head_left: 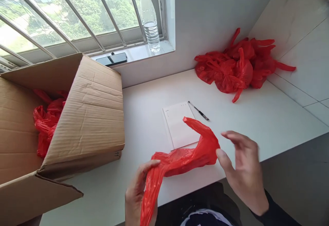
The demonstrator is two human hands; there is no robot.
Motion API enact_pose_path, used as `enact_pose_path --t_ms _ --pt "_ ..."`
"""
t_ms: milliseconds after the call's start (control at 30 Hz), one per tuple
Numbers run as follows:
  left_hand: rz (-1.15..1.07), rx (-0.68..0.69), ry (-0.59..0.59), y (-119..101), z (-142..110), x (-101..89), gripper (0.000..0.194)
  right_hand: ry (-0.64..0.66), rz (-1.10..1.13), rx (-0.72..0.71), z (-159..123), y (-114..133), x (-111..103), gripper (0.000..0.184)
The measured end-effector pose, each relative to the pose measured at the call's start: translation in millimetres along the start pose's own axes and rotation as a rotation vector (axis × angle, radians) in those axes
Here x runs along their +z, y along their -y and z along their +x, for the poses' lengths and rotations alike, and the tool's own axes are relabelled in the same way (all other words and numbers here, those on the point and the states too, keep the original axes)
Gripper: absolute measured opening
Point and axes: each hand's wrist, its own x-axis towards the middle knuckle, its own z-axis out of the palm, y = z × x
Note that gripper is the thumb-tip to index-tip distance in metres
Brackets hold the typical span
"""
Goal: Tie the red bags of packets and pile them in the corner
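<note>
A red plastic bag point(185, 161) is stretched out above the front of the white table, one handle sticking up over a notebook. My left hand point(138, 191) grips the bag near its other handle, which hangs down across the fingers. At the bag's right end, my right hand point(243, 167) has its thumb and fingers spread apart; the thumb tip is at or very close to the plastic. What is inside the bag, if anything, does not show.
On the left stands an open cardboard box point(92, 109) with red bags point(50, 123) inside. Several tied red bags point(236, 66) are heaped at the back right. A notebook point(178, 125) and pen point(198, 110) lie mid-table. The windowsill holds a water bottle point(151, 27) and phone point(113, 59).
</note>
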Motion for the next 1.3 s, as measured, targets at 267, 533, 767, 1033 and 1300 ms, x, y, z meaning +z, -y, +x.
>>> enact_pose_path --t_ms 267,533,767,1033,1300 --pt "-0.046 -0.156 -0.048 -17.6 -3.4 16.2 0.03 0.66 -0.376 -0.593 7.9 40.4 12.4 0.026" --pt "-0.2 -0.119 0.031 -1.7 -2.8 4.4 0.036 0.814 -0.637 -0.483 3.6 17.6 20.1 0.046" --pt "-0.184 -0.171 -0.006 -5.7 -0.2 8.6 0.028 0.73 -0.587 -0.468 5.6 22.0 21.0 0.02" --pt "-0.287 -0.293 0.019 -12.1 3.1 12.2 0.032 0.802 -0.491 -0.602 8.5 33.5 17.3 0.016" --pt "-0.367 -0.432 0.122 -11.1 -2.5 11.8 0.058 0.887 -0.746 -0.438 1.7 11.9 29.8 0.041"
